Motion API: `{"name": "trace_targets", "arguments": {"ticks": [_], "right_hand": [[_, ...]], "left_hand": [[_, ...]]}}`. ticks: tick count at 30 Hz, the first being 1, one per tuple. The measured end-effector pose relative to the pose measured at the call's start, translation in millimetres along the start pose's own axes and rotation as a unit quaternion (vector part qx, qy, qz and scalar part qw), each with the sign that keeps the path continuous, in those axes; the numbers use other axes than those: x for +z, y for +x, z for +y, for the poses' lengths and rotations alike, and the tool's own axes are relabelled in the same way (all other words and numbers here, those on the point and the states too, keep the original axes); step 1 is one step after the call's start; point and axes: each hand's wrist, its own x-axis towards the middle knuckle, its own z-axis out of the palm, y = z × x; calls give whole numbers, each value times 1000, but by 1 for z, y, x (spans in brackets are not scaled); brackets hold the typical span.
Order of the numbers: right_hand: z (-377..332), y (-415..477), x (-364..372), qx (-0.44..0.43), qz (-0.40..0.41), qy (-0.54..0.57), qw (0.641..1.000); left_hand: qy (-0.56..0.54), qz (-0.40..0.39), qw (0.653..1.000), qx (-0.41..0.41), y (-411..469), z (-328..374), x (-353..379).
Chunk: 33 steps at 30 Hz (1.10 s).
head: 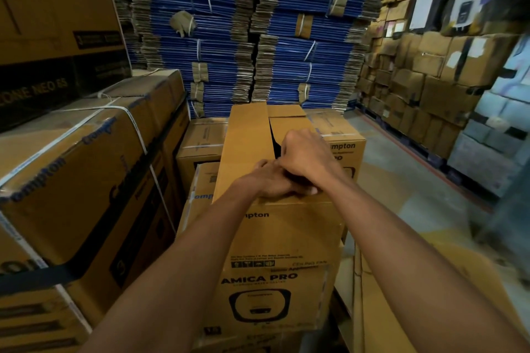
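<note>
Our right hand [307, 157] curls its fingers over the inner edge of the right flap [289, 126], a closed grip at the seam, likely to pull the flap down shut. Our left hand [266, 183] lies just under it, nearer us, on the left flap [246, 146]. Its fingers are hidden, so we cannot tell its grip. Below both sits the carton [281, 238], printed face toward us. Its long axis and seam run away from the grip toward the blue stacks [218, 23]. Strapped cartons [86, 166] stand to the left.
</note>
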Motion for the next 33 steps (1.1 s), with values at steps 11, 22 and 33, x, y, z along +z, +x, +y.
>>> {"name": "trace_targets", "arguments": {"ticks": [11,22,33], "right_hand": [[53,31,-47,52,-15,32,998],[65,57,-67,65,-131,79,986],[45,51,-38,-53,-247,25,967]], "left_hand": [[99,218,970,46,-8,26,-18],[191,471,852,125,-50,35,5],[271,469,830,128,-93,70,21]]}}
